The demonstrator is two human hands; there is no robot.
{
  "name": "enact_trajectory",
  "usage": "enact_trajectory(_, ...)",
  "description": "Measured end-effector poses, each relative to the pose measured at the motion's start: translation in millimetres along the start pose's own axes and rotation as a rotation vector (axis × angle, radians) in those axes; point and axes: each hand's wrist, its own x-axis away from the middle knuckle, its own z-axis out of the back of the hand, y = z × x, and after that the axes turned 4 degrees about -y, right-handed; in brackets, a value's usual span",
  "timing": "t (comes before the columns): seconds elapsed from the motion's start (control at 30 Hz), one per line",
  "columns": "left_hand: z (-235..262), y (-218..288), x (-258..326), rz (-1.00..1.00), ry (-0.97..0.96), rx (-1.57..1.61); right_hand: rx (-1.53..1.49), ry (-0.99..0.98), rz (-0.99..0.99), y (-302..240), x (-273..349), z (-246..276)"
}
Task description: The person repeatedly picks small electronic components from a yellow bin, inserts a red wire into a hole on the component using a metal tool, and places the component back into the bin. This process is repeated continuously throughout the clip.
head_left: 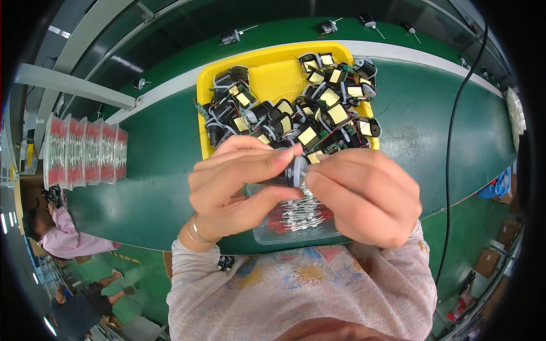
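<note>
My left hand (236, 179) grips a small black housing with a light grey ring (298, 172) around its right end, thumb below and fingers above. At that ring my right hand (369, 196) is closed in a pinch; whatever lies between its fingertips is too small to make out. Under both hands stands a clear plastic tray (264, 236) of thin red and white pieces (298, 215), partly hidden. Just beyond, a yellow bin (278, 71) holds many similar black units (264, 109) with pale yellow pads, green circuit boards and fine wires.
Clear trays of red and white pieces (85, 150) stand stacked at the left of the green table (153, 187). A black cable (452, 125) hangs down on the right. Behind a white rail, black units with white leads (230, 37) lie spaced out. A person in pink (71, 236) is at far left.
</note>
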Motion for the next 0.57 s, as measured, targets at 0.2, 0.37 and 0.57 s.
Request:
enact_trajectory(0.2, 6, -1, 3, 0.078, -0.03, 0.059, -0.13, -0.034, -0.089, -1, -1, -2)
enact_trajectory(0.37, -2, 2, 3, 0.032, 0.057, -0.091, -0.041, 0.024, -0.103, -2, 2, -9)
enact_trajectory(0.57, -7, -12, -2, 0.365, 0.142, 0.163, -0.302, -0.064, -0.562, 18, -11, -8)
